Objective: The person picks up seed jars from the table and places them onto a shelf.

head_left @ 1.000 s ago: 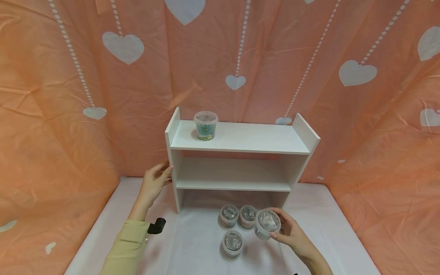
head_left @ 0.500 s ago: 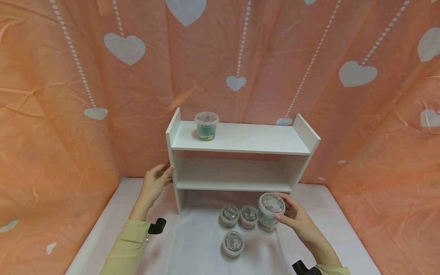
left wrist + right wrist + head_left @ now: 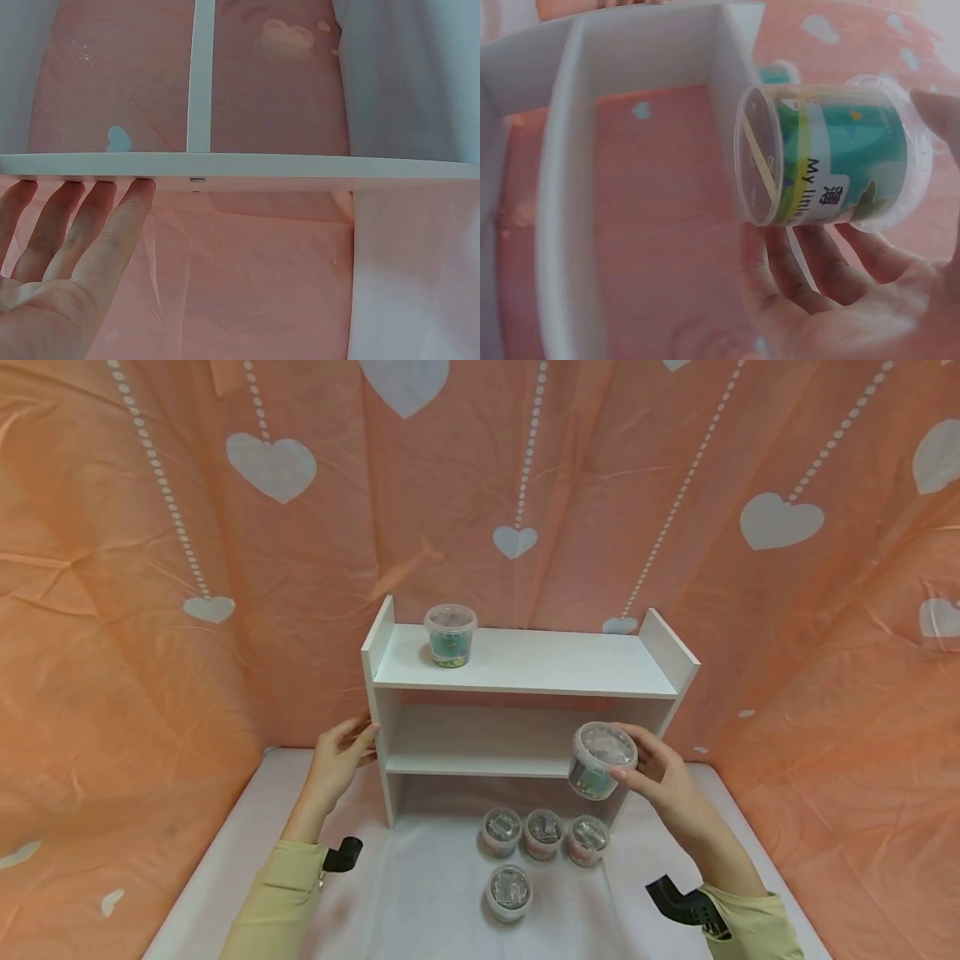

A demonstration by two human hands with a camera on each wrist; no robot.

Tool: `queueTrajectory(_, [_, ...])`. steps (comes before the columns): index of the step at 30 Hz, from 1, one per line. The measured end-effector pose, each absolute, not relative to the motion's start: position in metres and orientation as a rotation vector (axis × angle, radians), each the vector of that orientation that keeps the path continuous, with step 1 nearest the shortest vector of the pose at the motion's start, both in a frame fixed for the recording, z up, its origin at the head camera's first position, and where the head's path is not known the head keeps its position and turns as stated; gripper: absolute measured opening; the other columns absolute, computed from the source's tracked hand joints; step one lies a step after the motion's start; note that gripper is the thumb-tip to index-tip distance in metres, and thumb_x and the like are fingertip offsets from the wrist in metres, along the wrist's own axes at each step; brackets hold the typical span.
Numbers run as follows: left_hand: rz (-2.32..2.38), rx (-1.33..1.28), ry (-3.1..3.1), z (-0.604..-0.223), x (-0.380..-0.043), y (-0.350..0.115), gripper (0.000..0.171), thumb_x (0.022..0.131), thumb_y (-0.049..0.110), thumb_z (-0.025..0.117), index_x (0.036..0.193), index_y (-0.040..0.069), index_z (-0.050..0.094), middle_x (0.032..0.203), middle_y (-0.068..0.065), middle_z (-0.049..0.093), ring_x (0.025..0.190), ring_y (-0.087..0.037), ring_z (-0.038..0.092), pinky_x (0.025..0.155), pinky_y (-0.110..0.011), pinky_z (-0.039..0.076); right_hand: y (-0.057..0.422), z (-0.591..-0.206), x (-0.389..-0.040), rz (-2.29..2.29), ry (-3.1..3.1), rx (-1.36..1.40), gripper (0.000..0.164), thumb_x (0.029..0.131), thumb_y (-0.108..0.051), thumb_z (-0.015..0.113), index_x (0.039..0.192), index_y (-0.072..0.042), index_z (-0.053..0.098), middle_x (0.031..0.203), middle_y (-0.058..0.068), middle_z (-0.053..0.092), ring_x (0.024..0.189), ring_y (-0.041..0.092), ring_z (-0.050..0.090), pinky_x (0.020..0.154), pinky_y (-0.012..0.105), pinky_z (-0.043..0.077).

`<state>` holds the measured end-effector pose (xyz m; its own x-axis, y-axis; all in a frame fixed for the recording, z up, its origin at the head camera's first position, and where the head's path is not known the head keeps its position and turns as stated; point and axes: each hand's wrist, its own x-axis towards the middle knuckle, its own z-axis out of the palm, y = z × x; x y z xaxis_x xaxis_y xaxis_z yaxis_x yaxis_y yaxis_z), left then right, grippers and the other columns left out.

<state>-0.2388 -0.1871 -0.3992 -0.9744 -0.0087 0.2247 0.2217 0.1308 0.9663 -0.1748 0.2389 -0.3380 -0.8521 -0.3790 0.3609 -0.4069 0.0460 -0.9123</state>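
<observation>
My right hand (image 3: 663,777) grips a clear plastic tub (image 3: 602,760) with a teal label and a transparent lid. It is held tilted in front of the right end of the white shelf's middle board. In the right wrist view the tub (image 3: 832,154) lies sideways, fingers under it and the thumb by its lid, printed lettering showing. My left hand (image 3: 337,768) touches the outer left side of the shelf (image 3: 517,660); in the left wrist view its straight fingertips meet the side panel (image 3: 300,165). Another teal-labelled tub (image 3: 451,637) stands upright on the top board at the left.
Below the shelf front, several small lidded tubs stand on the white tablecloth (image 3: 427,893): a left one (image 3: 501,831), a middle one (image 3: 543,833), a right one (image 3: 587,841) and a nearer one (image 3: 507,892). Orange cloth (image 3: 187,693) with white hearts hangs behind and at both sides.
My right hand has lifted the teal-labelled tub from beside the small tubs up to the middle board's height, uncovering the small tub at the right. The left hand stays at the shelf side.
</observation>
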Motion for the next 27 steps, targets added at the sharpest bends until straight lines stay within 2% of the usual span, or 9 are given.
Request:
queueTrajectory(13, [-1.946, -0.21, -2.226, -0.403, -0.241, -0.189, 0.052, 0.099, 0.024, 0.055, 0.142, -0.001, 0.043, 0.132, -0.026, 0.05, 0.11, -0.037, 0.056, 0.09, -0.046, 0.051, 0.215, -0.28, -0.196, 1.863, -2.378, 0.652, 0.045, 0.098, -0.011, 0.055, 0.139, -0.002, 0.041, 0.124, 0.003, 0.055, 0.111, 0.014, 0.053, 0.09, 0.019, 0.047])
queueTrajectory(21, [-1.898, -0.205, -2.256, -0.404, -0.241, -0.189, 0.055, 0.097, 0.032, 0.056, 0.141, 0.0, 0.045, 0.128, -0.025, 0.053, 0.104, -0.037, 0.06, 0.087, -0.041, 0.053, 0.196, -0.26, -0.213, 1.805, -2.415, 0.582, 0.05, 0.095, -0.022, 0.063, 0.139, -0.008, 0.045, 0.126, 0.007, 0.055, 0.113, 0.016, 0.054, 0.091, 0.023, 0.046])
queueTrajectory(27, [-1.876, -0.215, -2.252, -0.404, -0.242, -0.189, 0.055, 0.097, 0.033, 0.057, 0.14, 0.0, 0.047, 0.129, -0.023, 0.054, 0.104, -0.037, 0.06, 0.085, -0.039, 0.054, 0.185, -0.251, -0.227, 1.8, -2.409, 0.611, 0.051, 0.093, -0.022, 0.066, 0.137, -0.006, 0.047, 0.126, 0.012, 0.056, 0.112, 0.017, 0.057, 0.09, 0.024, 0.049])
